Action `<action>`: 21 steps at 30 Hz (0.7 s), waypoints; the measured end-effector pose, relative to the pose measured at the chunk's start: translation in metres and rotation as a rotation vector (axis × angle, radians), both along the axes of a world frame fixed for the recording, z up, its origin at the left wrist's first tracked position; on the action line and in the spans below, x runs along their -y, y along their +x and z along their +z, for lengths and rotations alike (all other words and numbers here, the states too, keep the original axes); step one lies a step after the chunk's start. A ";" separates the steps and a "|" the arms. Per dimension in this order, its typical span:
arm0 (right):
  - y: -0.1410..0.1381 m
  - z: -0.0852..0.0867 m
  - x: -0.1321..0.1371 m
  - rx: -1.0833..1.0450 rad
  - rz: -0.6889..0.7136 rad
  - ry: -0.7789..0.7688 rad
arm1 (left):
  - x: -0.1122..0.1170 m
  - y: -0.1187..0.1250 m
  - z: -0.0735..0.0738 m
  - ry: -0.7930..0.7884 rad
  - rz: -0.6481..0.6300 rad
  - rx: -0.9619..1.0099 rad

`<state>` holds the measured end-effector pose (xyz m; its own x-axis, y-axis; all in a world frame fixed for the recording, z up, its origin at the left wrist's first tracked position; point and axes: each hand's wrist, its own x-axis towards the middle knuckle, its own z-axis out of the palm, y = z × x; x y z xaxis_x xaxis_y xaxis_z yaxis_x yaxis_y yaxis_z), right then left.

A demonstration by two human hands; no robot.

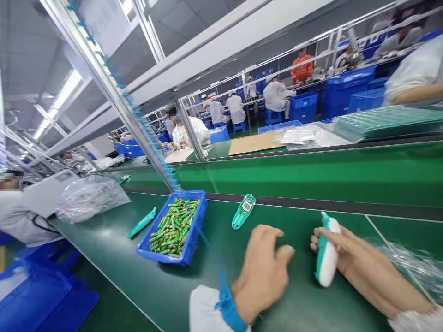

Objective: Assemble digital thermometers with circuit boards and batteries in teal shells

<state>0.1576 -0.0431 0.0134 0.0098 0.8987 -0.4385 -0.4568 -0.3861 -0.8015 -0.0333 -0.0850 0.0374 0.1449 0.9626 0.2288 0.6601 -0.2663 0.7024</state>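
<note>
My right hand (349, 260) is closed around a teal and white handheld device (328, 252), held tilted above the green bench. To its left, my left hand (265, 267) hovers over the bench with fingers bent and thumb apart, holding nothing I can see; a blue wrist strap (230, 306) circles that wrist. Beyond the left hand lies an opened teal device half (243, 211) with its circuit board showing. A blue tray (194, 240) full of small green batteries (175, 227) stands further left, with another teal device (142, 222) lying beside it.
A green conveyor belt (311, 177) runs behind the bench, and a slanted metal post (128, 103) rises by the tray. Plastic bags (92, 196) lie at the far left; clear plastic film (411, 260) is near my right forearm. Co-workers sit across the belt.
</note>
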 end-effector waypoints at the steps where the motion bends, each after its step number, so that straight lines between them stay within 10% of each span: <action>1: 0.002 0.002 -0.001 -0.028 -0.037 -0.038 | 0.001 -0.022 0.010 0.040 0.092 -0.072; 5: 0.005 0.015 0.001 -0.087 -0.086 -0.078 | -0.015 -0.128 0.047 0.054 0.467 -0.575; 10: 0.005 0.020 0.001 -0.273 -0.081 -0.089 | -0.043 -0.216 0.051 -0.184 0.495 -0.785; 16: 0.006 0.021 0.001 -0.516 -0.081 -0.062 | -0.057 -0.215 0.061 -0.283 0.452 -0.888; 21: 0.009 0.014 -0.004 -0.606 -0.033 0.035 | -0.070 -0.163 0.066 -0.084 0.369 -0.751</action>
